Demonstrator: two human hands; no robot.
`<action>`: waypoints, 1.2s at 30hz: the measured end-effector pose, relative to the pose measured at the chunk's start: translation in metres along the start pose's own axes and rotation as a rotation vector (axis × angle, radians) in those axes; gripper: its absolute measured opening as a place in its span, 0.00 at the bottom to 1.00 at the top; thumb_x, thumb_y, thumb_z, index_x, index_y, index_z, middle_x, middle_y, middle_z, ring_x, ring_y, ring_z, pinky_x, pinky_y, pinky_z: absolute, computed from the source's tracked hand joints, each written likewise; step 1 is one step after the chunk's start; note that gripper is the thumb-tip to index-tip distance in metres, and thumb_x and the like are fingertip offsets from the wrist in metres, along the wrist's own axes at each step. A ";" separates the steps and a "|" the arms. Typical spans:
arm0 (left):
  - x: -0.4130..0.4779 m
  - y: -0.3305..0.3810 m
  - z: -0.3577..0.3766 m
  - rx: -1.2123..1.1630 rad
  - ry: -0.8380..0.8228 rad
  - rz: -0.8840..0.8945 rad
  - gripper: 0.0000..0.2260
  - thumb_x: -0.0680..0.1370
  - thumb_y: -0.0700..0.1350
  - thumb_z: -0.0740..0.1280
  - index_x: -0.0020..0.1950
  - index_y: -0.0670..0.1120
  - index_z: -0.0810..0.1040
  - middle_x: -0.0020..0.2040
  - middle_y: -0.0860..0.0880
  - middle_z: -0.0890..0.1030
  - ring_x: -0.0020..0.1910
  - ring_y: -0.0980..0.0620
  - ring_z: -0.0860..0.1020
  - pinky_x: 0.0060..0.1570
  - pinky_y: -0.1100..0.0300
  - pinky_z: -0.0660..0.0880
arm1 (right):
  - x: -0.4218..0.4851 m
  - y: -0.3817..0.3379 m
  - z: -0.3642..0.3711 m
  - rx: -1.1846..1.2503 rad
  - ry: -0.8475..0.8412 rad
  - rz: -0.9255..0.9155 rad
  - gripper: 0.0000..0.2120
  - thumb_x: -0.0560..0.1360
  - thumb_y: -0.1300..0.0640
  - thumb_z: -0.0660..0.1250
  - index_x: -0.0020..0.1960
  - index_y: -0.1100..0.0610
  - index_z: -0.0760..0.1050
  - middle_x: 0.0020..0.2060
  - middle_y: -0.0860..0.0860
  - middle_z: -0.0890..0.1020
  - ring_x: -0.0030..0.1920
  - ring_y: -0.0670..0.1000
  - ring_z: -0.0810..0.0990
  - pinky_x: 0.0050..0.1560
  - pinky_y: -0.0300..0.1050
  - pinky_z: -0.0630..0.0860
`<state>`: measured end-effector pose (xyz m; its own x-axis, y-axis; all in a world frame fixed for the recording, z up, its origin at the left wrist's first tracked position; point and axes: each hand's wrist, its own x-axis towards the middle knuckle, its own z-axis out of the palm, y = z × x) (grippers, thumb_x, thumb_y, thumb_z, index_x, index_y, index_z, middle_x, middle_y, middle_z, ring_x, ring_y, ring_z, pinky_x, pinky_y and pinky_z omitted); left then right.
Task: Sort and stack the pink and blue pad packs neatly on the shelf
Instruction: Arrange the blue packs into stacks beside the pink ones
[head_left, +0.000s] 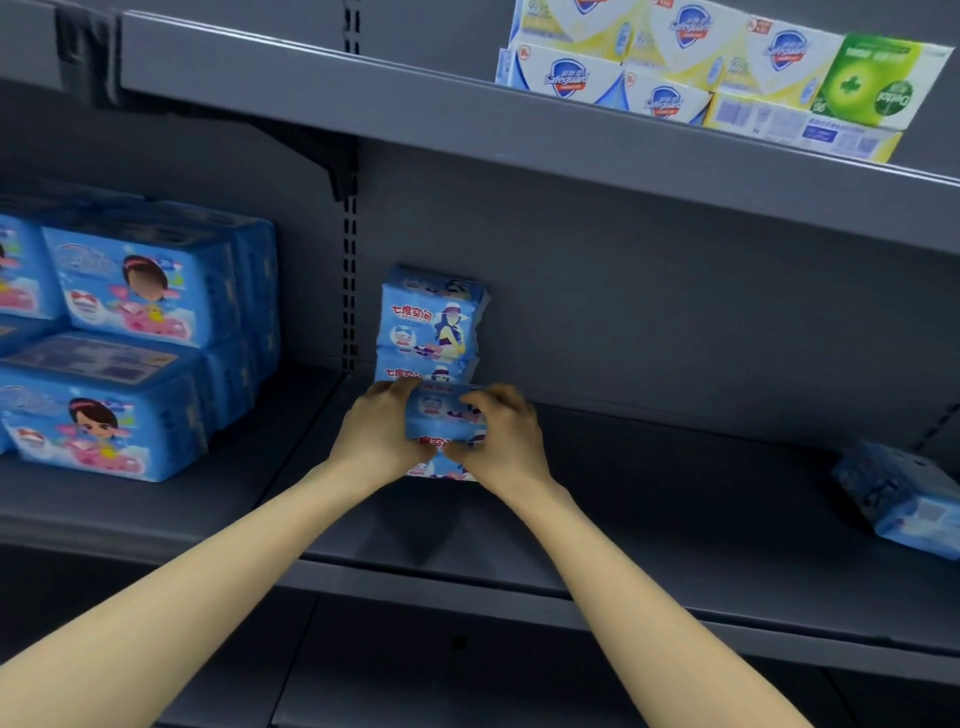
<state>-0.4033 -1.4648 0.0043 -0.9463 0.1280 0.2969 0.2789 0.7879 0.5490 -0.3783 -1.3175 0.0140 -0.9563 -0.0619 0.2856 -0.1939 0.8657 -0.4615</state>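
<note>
While both the left hand (378, 432) and right hand (503, 441) grip the front blue packs (445, 415) before the rear stack (431, 322), they look light, soft, slippery; hold their sides.

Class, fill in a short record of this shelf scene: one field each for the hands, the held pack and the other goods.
left hand: grips held blue pack, left side
right hand: grips its right side
back stack: two blue packs, behind the held one
large blue packs: stacked, left on shelf
loose blue pack: tilted, far right
soap boxes: upper shelf
</note>
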 end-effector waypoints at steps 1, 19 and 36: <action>0.002 -0.003 -0.002 -0.010 0.003 0.008 0.31 0.67 0.45 0.74 0.68 0.46 0.70 0.62 0.46 0.76 0.59 0.46 0.74 0.54 0.56 0.71 | 0.004 -0.002 0.002 -0.002 -0.001 0.004 0.27 0.70 0.54 0.73 0.67 0.56 0.70 0.65 0.53 0.68 0.64 0.56 0.67 0.61 0.40 0.65; 0.047 -0.048 -0.018 -0.067 -0.094 0.080 0.21 0.68 0.40 0.73 0.61 0.44 0.77 0.56 0.46 0.79 0.55 0.48 0.77 0.48 0.62 0.71 | 0.054 -0.022 0.045 -0.027 -0.022 0.033 0.24 0.70 0.62 0.70 0.66 0.58 0.73 0.63 0.56 0.71 0.62 0.59 0.72 0.63 0.47 0.71; 0.063 -0.059 -0.014 -0.025 -0.141 0.165 0.22 0.69 0.41 0.73 0.63 0.44 0.75 0.58 0.44 0.77 0.55 0.48 0.76 0.49 0.62 0.71 | 0.065 -0.017 0.050 -0.128 -0.060 0.049 0.28 0.71 0.64 0.69 0.70 0.55 0.67 0.66 0.53 0.66 0.65 0.57 0.66 0.66 0.42 0.63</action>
<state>-0.4773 -1.5122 0.0016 -0.9003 0.3387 0.2734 0.4346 0.7343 0.5214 -0.4479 -1.3608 -0.0017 -0.9760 -0.0442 0.2133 -0.1209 0.9246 -0.3612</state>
